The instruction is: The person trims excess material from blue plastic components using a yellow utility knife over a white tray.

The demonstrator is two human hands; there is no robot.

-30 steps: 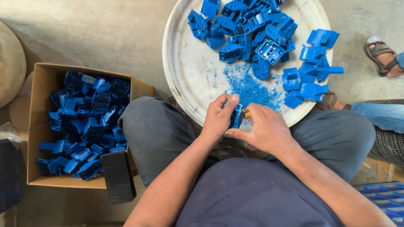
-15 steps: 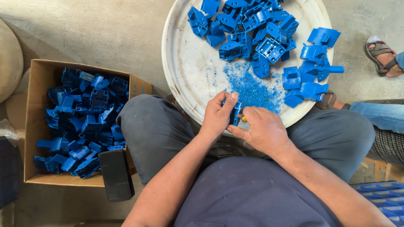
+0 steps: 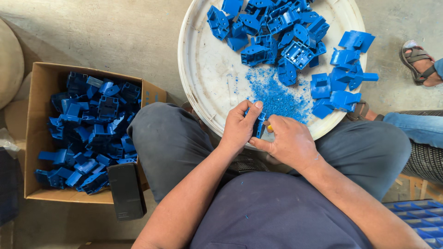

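the left hand (image 3: 240, 127) and the right hand (image 3: 288, 140) meet over the person's lap, both closed around one small blue moulded plastic part (image 3: 258, 124); the left thumb and fingers pinch it from the left, the right hand presses in from the right, and a sliver of something yellow shows at the right fingers, too small to tell what. most of the part is hidden between the two hands.

just beyond the hands lies a big round white plastic tray (image 3: 203, 69), its near rim touching the knees. on it sits a heap of loose blue plastic parts (image 3: 272, 32) toward the far side, a smaller cluster of blue parts (image 3: 344, 78) at the right rim, and a patch of fine blue plastic shavings (image 3: 277, 94) right in front of the hands.

to the left, on the concrete floor (image 3: 115, 32), an open brown cardboard box (image 3: 39, 120) is filled with more blue plastic parts (image 3: 92, 129). a flat black rectangular device (image 3: 125, 191) leans on its near corner, beside the left knee. at the right edge another person's sandalled foot (image 3: 417, 62) and jeans leg (image 3: 415, 129) show, close to the tray.
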